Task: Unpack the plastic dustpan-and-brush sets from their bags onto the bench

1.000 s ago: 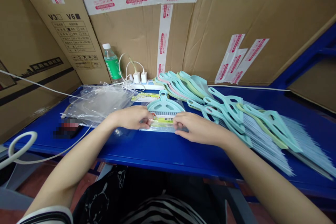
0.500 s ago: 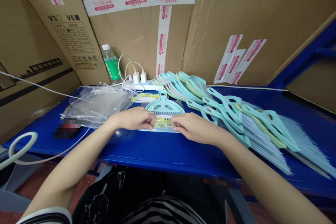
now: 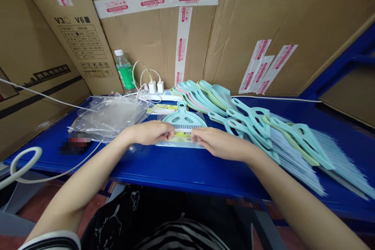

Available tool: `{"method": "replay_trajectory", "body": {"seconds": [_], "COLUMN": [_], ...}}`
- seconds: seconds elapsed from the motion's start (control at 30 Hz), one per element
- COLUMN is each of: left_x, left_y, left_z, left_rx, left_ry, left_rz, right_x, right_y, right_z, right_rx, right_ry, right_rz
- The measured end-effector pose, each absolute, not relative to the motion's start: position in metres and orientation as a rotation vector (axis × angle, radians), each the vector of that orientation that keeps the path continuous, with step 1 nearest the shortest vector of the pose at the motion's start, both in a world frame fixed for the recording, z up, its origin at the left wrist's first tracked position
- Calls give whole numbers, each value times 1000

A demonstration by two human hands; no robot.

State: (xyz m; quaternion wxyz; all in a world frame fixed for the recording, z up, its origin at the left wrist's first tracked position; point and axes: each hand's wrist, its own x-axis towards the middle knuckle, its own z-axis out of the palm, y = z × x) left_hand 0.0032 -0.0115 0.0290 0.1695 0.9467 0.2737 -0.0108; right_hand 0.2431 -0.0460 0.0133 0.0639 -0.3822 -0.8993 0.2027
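Observation:
A mint-green brush (image 3: 183, 117) with grey bristles lies on the blue table inside a clear plastic bag (image 3: 178, 144), its handle pointing away from me. A yellow-green label card (image 3: 184, 136) shows across its lower part. My left hand (image 3: 154, 132) is closed on the bag's left side, fingers curled by the card's edge. On the right side, my right hand (image 3: 213, 140) pinches the bag at the opposite edge of the card. Whether a dustpan lies under the brush, I cannot tell.
Several loose brushes (image 3: 252, 121) are heaped to the right, with stacked dustpans (image 3: 205, 95) behind. Empty clear bags (image 3: 109, 115) lie left, near a blurred dark object (image 3: 74, 143). A bottle (image 3: 125, 71) and power strip (image 3: 168, 95) stand at the back against cardboard (image 3: 146, 39).
Both hands stay at the bag with almost no movement. The fingers have shifted slightly, and the print on the label card shows a little more clearly.

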Motion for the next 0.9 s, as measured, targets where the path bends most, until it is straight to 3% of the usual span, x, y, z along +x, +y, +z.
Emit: {"method": "replay_trajectory", "body": {"seconds": [0.4,0.9], "left_x": [2,9], "left_y": [-12,-17], "left_z": [28,30], "left_rx": [2704,2746], "left_ry": [838,965], "left_rz": [-54,-166], "right_x": [243,235], "right_y": [-45,-45], "right_z": [9,12], "right_rx": [-1160,-1286], "right_ry": [-2670,-2663], "right_rz": [391,352]}}
